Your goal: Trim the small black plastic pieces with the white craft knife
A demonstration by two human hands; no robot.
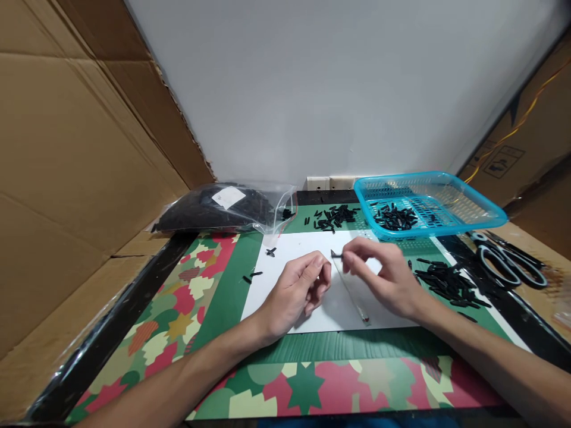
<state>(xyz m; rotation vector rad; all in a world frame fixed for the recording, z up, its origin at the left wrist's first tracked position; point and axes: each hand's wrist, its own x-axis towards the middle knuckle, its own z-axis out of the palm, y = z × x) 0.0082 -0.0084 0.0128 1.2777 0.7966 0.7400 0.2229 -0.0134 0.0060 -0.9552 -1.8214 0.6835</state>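
My right hand pinches a small black plastic piece between thumb and fingertips over a white sheet. A small clear zip bag hangs down from the hands toward the sheet. My left hand is curled beside it with fingers bent, and it seems to hold the bag's top edge. Several black pieces lie in a pile to the right of my right hand, and another pile lies behind the sheet.
A blue plastic basket with black pieces stands back right. A large clear bag of black parts lies back left. Scissors rest at the right. Loose pieces dot the sheet's left edge. Cardboard walls flank both sides.
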